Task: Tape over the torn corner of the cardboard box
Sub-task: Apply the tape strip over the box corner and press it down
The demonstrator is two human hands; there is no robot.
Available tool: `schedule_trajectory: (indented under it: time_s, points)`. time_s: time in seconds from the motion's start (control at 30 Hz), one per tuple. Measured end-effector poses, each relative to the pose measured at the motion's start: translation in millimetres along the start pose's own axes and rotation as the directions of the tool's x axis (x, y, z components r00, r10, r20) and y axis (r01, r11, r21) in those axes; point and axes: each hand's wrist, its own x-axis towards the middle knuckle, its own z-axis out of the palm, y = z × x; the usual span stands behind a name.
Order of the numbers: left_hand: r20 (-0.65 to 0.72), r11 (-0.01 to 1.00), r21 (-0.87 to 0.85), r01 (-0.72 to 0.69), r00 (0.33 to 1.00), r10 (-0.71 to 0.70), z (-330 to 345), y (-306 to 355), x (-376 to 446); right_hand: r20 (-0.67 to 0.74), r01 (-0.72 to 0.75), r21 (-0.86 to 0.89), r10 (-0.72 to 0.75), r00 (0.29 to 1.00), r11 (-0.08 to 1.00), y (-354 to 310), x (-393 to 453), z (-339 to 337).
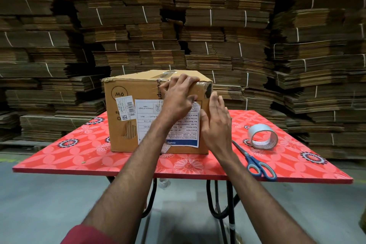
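A brown cardboard box [122, 125] with white labels stands on the red flowered table [79, 150]. Its top right front corner [208, 89] is torn, dark and covered with shiny clear tape. My left hand [178, 97] lies flat over the box's top front edge just left of that corner, fingers spread and pressing. My right hand [215, 125] rests with straight fingers against the box's right front edge below the tear. A roll of clear tape [262, 136] lies on the table to the right. Blue-handled scissors [254, 159] lie in front of the roll.
Tall stacks of flattened, bundled cardboard [217, 25] fill the whole background close behind the table. The table stands on black metal legs [230, 214] over a grey concrete floor [39, 204]. Another rip shows on the box's front lower left [129, 129].
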Motion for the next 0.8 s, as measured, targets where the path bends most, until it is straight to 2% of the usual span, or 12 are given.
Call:
schedule_trajectory:
  time_s: [0.23,0.37,0.43,0.53,0.6,0.67,0.8]
  points:
    - [-0.002,1.000,-0.004,0.004,1.000,-0.004,1,1,0,-0.061,-0.006,-0.207,-0.007,0.998,0.978,-2,-18,7]
    - [0.010,1.000,-0.011,0.009,1.000,-0.009,2,1,1,-0.131,0.034,-0.278,-0.073,0.989,0.960,0,-21,1]
    - [0.010,1.000,-0.011,0.008,1.000,-0.008,1,0,1,-0.226,0.039,-0.246,-0.096,0.969,0.969,0,-14,-7]
    - [0.012,1.000,-0.020,0.001,1.000,-0.001,0,-1,-1,-0.328,0.061,-0.037,-0.070,0.942,0.997,-3,11,-21]
    - [0.013,0.999,-0.035,-0.008,1.000,0.009,0,-1,-1,-0.295,0.078,0.143,-0.033,0.955,0.987,-6,37,-28]
    - [0.010,0.997,-0.072,-0.016,1.000,0.017,0,-2,-2,-0.211,0.054,0.251,0.000,0.978,0.967,-11,62,-32]
    - [-0.002,0.978,-0.204,0.031,0.999,-0.032,-2,-1,-5,0.017,-0.046,0.221,0.043,0.999,0.974,-20,91,-30]
